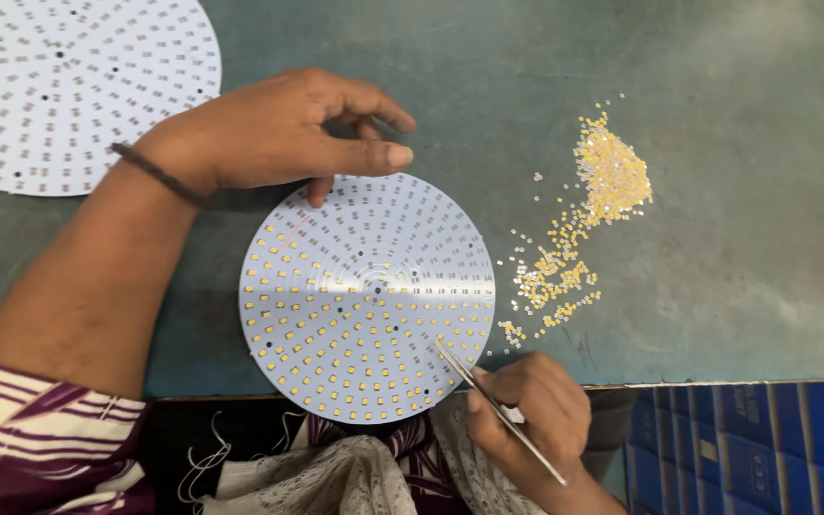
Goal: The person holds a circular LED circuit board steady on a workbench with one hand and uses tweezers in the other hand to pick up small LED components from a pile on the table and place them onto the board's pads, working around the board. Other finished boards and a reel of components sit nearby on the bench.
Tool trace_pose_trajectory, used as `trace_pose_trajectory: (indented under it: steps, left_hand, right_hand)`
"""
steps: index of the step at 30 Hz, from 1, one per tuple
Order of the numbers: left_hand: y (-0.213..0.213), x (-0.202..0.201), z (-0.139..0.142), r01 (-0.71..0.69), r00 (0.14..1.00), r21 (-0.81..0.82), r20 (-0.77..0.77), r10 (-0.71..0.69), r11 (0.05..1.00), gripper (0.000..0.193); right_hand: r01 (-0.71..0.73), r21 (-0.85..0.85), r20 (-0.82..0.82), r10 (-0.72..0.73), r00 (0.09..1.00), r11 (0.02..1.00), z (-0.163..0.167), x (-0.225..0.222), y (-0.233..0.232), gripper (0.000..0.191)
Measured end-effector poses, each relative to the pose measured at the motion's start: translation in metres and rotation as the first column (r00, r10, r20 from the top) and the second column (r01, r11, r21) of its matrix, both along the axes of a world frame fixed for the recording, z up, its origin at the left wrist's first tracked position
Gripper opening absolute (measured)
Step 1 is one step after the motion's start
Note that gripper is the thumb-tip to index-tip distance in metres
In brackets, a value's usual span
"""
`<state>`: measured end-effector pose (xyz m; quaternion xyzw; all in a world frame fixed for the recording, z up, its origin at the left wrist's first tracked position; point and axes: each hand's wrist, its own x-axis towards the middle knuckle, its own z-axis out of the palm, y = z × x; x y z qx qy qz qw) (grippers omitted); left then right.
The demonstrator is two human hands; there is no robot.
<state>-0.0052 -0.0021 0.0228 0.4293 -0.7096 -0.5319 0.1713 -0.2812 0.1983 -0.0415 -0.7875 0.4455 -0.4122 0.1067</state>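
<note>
Your right hand (pixel 526 401) is pinched shut around thin metal tweezers (pixel 488 401), tips resting on the lower right part of the round white circuit disc (pixel 366 298). I cannot tell whether the tips hold a chip. Your left hand (pixel 278 133) is loosely curled and holds nothing, with one fingertip pressing the disc's far rim to steady it.

The main risk sits under your right wrist. The disc's near edge overhangs the table edge (pixel 717 381) toward your lap, so a hard press with the tweezers could tip it, and the small yellow chips already seated on it may slide off their pads. If you lift the left fingertip, the disc is likely to turn or skate under the tweezers.

Just beyond your right hand lies the loose heap of tiny yellow chips (pixel 584 229), its stragglers reaching almost to the disc's rim. A sweep of your knuckles could scatter them or push some over the edge.

For room, the green table top (pixel 755 191) lies open beyond the heap. Beside your left forearm sits a second white disc (pixel 59 86), bare of yellow chips and well apart from the one in hand. The blue cartons (pixel 765 439) below the edge sit close to your right elbow.
</note>
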Motion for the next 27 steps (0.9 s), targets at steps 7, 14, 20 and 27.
trace_pose_trajectory:
  steps: [7, 14, 20, 27]
  left_hand:
    - [0.000, -0.001, 0.000, -0.009, 1.000, -0.011, 0.015, 0.009, 1.000, 0.064]
    - [-0.002, -0.002, -0.001, 0.006, 1.000, -0.021, 0.024, -0.006, 1.000, 0.061]
    - [-0.006, 0.005, -0.011, 0.051, 0.998, -0.025, -0.032, -0.052, 0.998, 0.061]
    - [-0.006, 0.007, -0.011, 0.033, 0.999, -0.025, 0.010, -0.033, 0.999, 0.060]
  right_hand:
    - [-0.016, 0.023, -0.020, 0.017, 1.000, 1.000, 0.005, 0.009, -0.007, 0.019]
    - [0.033, 0.100, 0.041, -0.037, 0.998, 0.994, 0.003, -0.011, -0.004, 0.018]
    - [0.206, 0.159, 0.080, -0.220, 0.972, 0.966, 0.002, -0.050, 0.001, 0.016]
    - [0.134, 0.153, 0.117, -0.152, 0.981, 0.979, -0.005, -0.057, -0.003, 0.018]
